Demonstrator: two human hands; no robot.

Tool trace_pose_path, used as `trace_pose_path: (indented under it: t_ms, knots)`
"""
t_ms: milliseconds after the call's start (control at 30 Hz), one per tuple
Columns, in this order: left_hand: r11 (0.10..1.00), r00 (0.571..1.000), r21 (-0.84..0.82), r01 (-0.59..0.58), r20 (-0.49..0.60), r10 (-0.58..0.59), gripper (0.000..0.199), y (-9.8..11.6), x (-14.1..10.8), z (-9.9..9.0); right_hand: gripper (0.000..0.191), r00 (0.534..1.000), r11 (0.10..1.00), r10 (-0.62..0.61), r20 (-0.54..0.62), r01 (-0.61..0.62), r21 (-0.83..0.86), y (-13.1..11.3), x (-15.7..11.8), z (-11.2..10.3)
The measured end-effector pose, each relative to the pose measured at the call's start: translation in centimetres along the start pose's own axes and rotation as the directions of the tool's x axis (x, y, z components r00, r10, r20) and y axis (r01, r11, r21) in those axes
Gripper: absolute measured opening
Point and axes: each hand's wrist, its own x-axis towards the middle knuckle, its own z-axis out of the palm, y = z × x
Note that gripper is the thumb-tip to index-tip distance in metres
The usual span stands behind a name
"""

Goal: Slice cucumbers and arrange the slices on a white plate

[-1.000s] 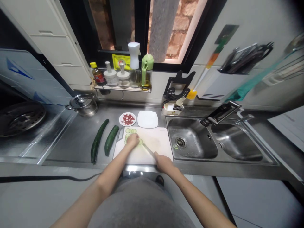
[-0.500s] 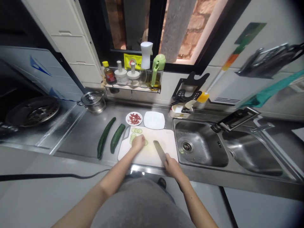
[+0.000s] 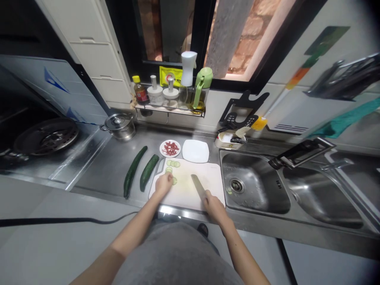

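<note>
The right hand grips the handle of a knife, its blade over the board. The left hand's fingers are curled beside a pale green slice; whether they pinch anything, I cannot tell. More cut slices lie near the board's far left corner, so some slicing looks done. Left of the board, a long cucumber and a shorter cucumber lie unsliced. Behind it, red pieces, apparently already chopped, sit on a round plate beside a squarish plate.
</note>
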Motion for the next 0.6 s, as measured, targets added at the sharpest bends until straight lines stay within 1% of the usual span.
trace_pose_path:
  t_ms: [133,267,433,600]
  knots:
    - [0.998,0.999,-0.054,0.013,-0.052,-0.016,0.016,-1.4,0.1,-0.4,0.027,1.0,1.0,-0.012,0.01,0.012,-0.001,-0.1,0.2,0.1]
    - [0.997,0.996,-0.049,0.058,-0.067,-0.061,0.018,-2.3,0.5,-0.6,0.027,1.0,1.0,-0.014,-0.002,0.014,0.003,0.0,0.3,0.4]
    - [0.997,0.994,0.01,0.083,-0.066,-0.082,0.019,-2.5,0.6,-0.9,0.026,1.0,1.0,-0.006,0.002,0.006,-0.004,0.0,0.4,0.4]
    - [0.993,0.996,0.106,0.048,-0.083,-0.039,0.018,-2.3,0.2,-1.0,0.027,1.0,1.0,-0.008,-0.001,0.008,-0.016,0.0,0.4,0.4]
